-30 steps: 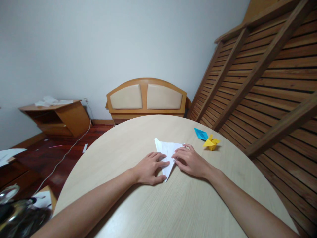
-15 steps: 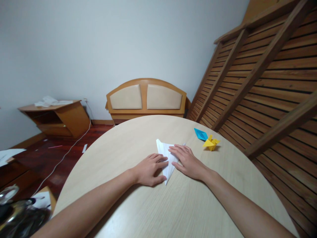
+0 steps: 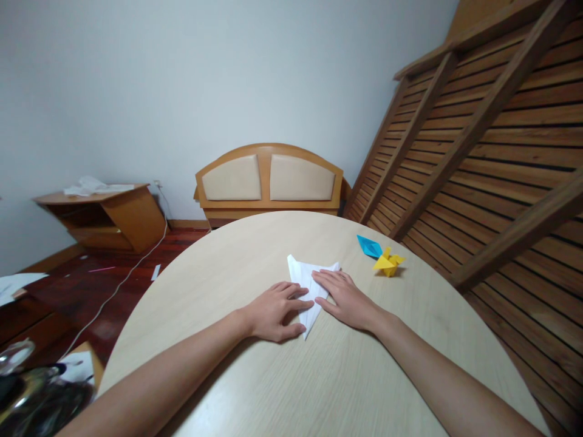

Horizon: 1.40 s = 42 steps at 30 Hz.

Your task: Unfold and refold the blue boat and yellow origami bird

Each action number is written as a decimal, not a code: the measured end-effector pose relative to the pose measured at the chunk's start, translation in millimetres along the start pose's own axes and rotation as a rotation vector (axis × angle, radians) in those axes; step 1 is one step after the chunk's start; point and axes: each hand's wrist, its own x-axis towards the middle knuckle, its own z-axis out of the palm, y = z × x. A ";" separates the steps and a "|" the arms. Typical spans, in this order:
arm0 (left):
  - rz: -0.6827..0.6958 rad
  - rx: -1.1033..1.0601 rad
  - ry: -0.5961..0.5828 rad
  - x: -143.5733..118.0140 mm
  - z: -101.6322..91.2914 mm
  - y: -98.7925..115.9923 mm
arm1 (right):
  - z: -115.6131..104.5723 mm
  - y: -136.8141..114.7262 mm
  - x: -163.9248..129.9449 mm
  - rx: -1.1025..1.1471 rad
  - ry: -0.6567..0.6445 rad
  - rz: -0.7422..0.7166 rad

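Paper (image 3: 304,274) flat under both hands' fingers (image 3: 298,297), on table (image 3: 328,376)

Home bedroom (headboard (image 3: 269,181), slatted bedframe (image 3: 492,139)).

- One camera sits on the person's head.
- It looks forward and down at the round bench (image 3: 319,376), quite close.
- It also sees the far wall (image 3: 182,91) and the floor (image 3: 113,273).

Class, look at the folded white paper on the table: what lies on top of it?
Both hands rest flat on the white paper: the left hand on its near left edge, the right hand across its right half. The paper's middle under the fingers is hidden; its far corners and near tip show.
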 end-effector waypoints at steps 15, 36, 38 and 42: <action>0.030 -0.014 -0.004 0.3 -2.3 0.7 | 20.0 37.6 2.0 -0.022 0.087 0.310; 0.025 -0.024 0.019 -0.4 -0.4 0.1 | 8.5 30.6 2.5 -0.001 0.220 0.198; 0.017 -0.020 0.019 0.1 -0.7 0.7 | 5.7 19.4 1.0 -0.003 0.145 0.127; 0.013 -0.017 0.028 1.1 -1.8 2.1 | 1.8 0.2 -1.9 0.004 -0.001 0.033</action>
